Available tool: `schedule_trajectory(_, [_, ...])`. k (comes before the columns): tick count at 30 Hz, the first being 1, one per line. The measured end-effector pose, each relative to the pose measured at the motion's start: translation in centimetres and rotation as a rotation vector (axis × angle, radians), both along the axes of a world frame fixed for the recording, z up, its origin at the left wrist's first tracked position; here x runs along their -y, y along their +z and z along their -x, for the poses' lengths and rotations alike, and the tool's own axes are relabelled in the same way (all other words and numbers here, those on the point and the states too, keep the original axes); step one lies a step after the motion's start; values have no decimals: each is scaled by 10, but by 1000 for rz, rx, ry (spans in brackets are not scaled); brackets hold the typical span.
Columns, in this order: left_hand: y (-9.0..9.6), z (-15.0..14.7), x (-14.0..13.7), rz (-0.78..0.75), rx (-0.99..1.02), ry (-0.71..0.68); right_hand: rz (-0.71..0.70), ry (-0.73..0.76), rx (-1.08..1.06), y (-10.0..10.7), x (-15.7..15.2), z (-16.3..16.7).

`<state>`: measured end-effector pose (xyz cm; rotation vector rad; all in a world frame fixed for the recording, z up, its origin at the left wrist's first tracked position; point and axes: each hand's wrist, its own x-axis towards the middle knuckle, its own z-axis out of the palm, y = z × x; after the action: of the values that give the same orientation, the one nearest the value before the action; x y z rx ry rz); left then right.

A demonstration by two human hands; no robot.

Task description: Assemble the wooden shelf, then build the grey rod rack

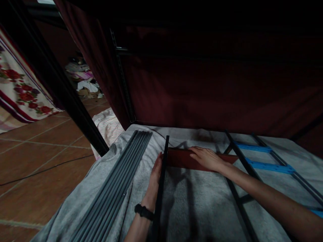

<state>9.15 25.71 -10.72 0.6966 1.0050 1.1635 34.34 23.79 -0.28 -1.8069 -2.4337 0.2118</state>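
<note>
Both hands work at one reddish-brown board (pixel 179 159) standing on edge between two dark metal bars. Left hand (pixel 156 168) is held flat, its fingers straight and close together, against the outer side of the near black bar (pixel 163 181), which meets the board's left end; a dark watch (pixel 144 211) is on that wrist. Right hand (pixel 205 158) comes in from the other side, palm down, with its fingers stretched toward the left hand and laid over the board's top edge; whether it pinches the board or only rests there, I cannot tell.

Beneath both hands spreads a gray blanket (pixel 202 195). Just to the left of the left hand, a row of gray rods (pixel 118 181) lies side by side, running roughly along the same line as the bar. Under and beyond the right forearm is a black frame (pixel 241 201), reaching the board's right end, and farther right of that hand are blue strips (pixel 270 166) set across more dark bars.

Ahead of the hands hangs a dark red curtain (pixel 214 97). Well off to the left of the left hand, past a thick black post (pixel 68 90), are a tiled floor (pixel 63 188) with a thin cable (pixel 45 173) across it, a flowered cloth (pixel 25 90) and a heap of clothes (pixel 84 79).
</note>
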Motion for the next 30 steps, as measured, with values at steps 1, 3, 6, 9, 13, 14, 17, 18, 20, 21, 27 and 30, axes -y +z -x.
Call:
schedule_trajectory(1, [7,-2,2,-20,45,18,1,1,6,0,0,0])
schedule_trajectory(3, [21,-6,10,-89,137,24,3,0,15,-1,0,1])
schedule_trajectory(6, [36,-8,24,-154,181,-39,-6,17,22,-4,-2,3])
schedule_trajectory(9, [44,-6,29,-153,201,-83,-27,43,15,-7,-4,8])
schedule_trajectory(13, [46,-2,27,-157,199,-85,-30,66,-25,-6,-7,17])
schedule_trajectory(14, [46,-2,27,-153,195,-85,-29,81,-36,-4,-8,19])
schedule_trajectory(17, [47,-1,28,-160,193,-98,-38,138,-71,2,-13,31])
schedule_trajectory(18, [47,-1,28,-170,190,-106,-43,161,-84,3,-15,35])
schedule_trajectory(20, [47,0,29,-193,168,-116,-50,206,-105,5,-22,47])
schedule_trajectory(21, [47,0,29,-201,150,-116,-48,225,-111,5,-25,53])
schedule_trajectory(27, [39,5,26,-268,31,-147,46,305,-135,2,-44,78])
schedule_trajectory(30, [26,11,20,-241,-56,-94,84,324,-187,5,-46,79])
